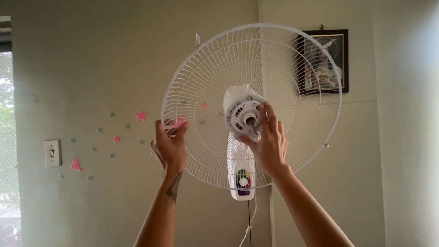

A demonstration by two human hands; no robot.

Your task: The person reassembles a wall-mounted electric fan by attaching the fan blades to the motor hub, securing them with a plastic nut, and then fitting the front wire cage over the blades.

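Observation:
A white wall-mounted fan hangs ahead with only its rear wire grille [292, 59] on; no blades show. My left hand [170, 146] grips the grille's left rim, thumb in front of the wires. My right hand [270, 139] rests over the round white motor hub [242, 113], fingers against the hub's right side beside the bare shaft. Below the hub sits the fan's white control body with a coloured dial [243, 179].
A dark-framed picture [323, 61] hangs on the wall behind the grille at upper right. Pink and green star stickers [140, 115] dot the wall at left, near a light switch [52, 153]. A window edge shows far left. The power cord [249, 219] drops below the fan.

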